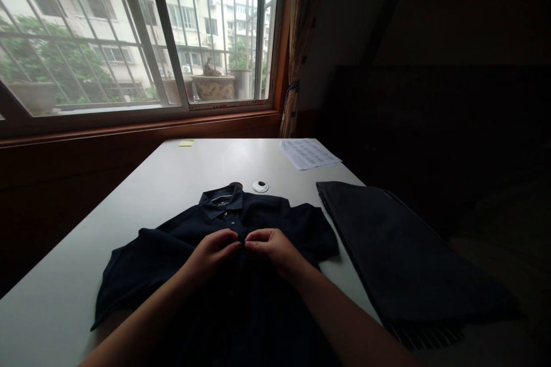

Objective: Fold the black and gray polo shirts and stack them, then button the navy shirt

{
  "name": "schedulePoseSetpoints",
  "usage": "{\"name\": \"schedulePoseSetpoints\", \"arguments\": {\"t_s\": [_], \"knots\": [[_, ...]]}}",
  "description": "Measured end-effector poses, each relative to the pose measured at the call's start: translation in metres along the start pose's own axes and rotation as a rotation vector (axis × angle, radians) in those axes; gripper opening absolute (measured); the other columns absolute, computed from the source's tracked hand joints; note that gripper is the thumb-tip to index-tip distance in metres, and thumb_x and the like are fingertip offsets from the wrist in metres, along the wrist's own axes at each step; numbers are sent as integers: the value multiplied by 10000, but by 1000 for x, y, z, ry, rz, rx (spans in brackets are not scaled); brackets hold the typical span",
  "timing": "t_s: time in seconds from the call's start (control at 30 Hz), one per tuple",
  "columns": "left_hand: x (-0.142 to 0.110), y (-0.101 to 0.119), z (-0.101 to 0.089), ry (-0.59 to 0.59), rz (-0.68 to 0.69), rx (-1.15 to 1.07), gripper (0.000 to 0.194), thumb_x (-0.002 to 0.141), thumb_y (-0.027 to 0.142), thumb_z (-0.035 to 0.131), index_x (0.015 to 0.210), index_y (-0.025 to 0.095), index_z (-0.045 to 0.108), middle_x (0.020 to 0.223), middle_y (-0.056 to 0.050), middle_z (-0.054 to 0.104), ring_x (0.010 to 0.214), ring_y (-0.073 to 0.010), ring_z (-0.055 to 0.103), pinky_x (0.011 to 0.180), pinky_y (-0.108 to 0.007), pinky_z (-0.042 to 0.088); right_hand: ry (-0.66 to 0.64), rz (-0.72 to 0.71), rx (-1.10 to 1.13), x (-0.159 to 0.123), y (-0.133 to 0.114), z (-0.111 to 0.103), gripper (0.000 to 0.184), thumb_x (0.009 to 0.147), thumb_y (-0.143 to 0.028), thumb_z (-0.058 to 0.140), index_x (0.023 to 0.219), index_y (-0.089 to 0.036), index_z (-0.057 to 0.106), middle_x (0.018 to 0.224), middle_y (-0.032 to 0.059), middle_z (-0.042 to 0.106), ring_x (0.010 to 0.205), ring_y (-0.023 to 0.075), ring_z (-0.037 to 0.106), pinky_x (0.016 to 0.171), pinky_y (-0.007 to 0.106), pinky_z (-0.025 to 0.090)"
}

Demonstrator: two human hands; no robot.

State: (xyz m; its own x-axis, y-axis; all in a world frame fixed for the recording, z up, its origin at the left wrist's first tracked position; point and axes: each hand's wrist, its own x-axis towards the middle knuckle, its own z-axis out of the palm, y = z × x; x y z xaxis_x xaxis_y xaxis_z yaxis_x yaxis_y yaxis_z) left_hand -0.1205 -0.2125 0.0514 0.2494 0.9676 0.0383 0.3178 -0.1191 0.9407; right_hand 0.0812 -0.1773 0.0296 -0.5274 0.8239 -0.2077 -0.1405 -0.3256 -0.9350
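Observation:
A dark navy short-sleeved polo shirt [167, 246] lies face up on the white table, its collar toward the window and its sleeves spread to both sides. Two pale buttons show on the placket below the collar. Over the placket, just under those buttons, my left hand [217, 245] pinches the fabric between thumb and fingers. My right hand [269, 245] pinches the shirt right beside it, the fingertips of both hands almost meeting. Whether a button sits between the fingers is hidden. The lower part of the shirt is in deep shadow.
Folded dark cloth [400, 252] lies along the right edge of the white table [142, 189] and hangs over it. A round cable-hole cover [260, 186] sits beyond the collar. Printed papers [309, 153] and a yellow note [186, 143] lie at the far edge, near the barred window.

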Motion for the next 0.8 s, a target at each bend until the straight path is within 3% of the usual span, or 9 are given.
{"name": "schedulePoseSetpoints", "arguments": {"t_s": [0.3, 0.8], "knots": [[1, 1, -4, 17, -94, -20, 367, 820, 497, 681, 950, 153, 696, 881, -51, 672, 830, -213, 592, 711, -291, 462, 60, -155, -235, 3, 3, 5, 302, 729, -416, 820, 887, -168, 754, 816, 17, 710, 750, 162, 635, 714, 275, 473], [2, 1, -7, -34, -81, -32, 379, 810, 531, 687, 859, 155, 666, 775, -10, 599, 724, -168, 535, 654, -270, 433, 127, -323, -539, -3, -3, 9, 189, 795, -364, 754, 867, -190, 736, 849, 25, 736, 813, 192, 682, 734, 273, 509]]}}
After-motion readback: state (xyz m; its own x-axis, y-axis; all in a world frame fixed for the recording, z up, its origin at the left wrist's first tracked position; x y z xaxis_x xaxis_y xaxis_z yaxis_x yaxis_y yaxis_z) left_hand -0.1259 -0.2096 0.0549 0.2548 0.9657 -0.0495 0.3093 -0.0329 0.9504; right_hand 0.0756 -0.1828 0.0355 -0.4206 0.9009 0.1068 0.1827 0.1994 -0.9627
